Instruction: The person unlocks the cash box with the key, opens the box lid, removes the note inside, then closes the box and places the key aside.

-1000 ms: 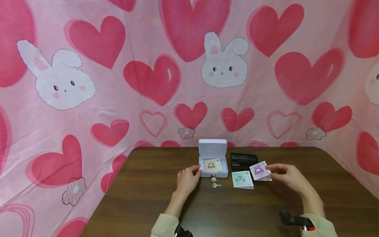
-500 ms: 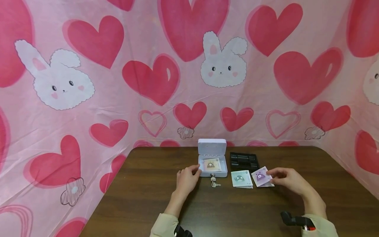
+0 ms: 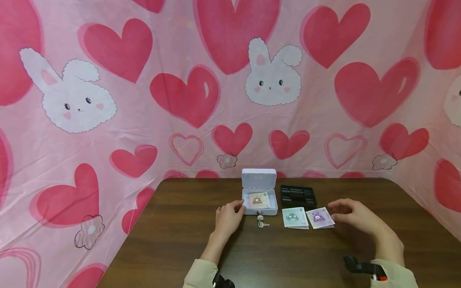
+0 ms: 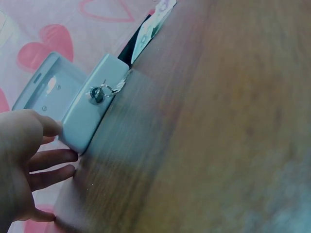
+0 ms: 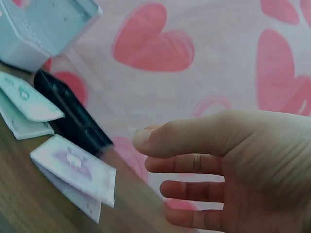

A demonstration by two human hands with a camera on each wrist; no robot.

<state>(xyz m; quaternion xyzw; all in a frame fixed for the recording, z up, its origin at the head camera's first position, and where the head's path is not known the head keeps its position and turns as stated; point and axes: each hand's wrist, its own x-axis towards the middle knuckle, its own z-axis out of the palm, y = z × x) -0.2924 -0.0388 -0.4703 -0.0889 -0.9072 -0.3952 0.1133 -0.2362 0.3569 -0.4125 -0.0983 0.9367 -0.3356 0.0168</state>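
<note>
A small white cash box (image 3: 268,211) stands with its lid raised, and tan play banknotes (image 3: 259,200) lie inside. My left hand (image 3: 227,218) rests against the box's left side; in the left wrist view its fingers (image 4: 56,159) reach the side near the table. To the box's right lies folded green play money (image 3: 293,218). Beside it are folded purple play banknotes (image 3: 319,218). My right hand (image 3: 354,216) hovers just right of the purple notes, thumb and fingers apart. The right wrist view shows nothing in that hand (image 5: 214,165).
A black compartment tray (image 3: 298,196) lies behind the green and purple notes. Keys (image 3: 262,222) hang from the box's front lock (image 4: 97,94) down to the brown wooden table (image 3: 273,256). A pink heart-patterned cloth (image 3: 201,152) hangs behind the table.
My right hand has lowered the purple notes beside the green ones, let them go and drawn slightly right. My left hand has stayed at the box.
</note>
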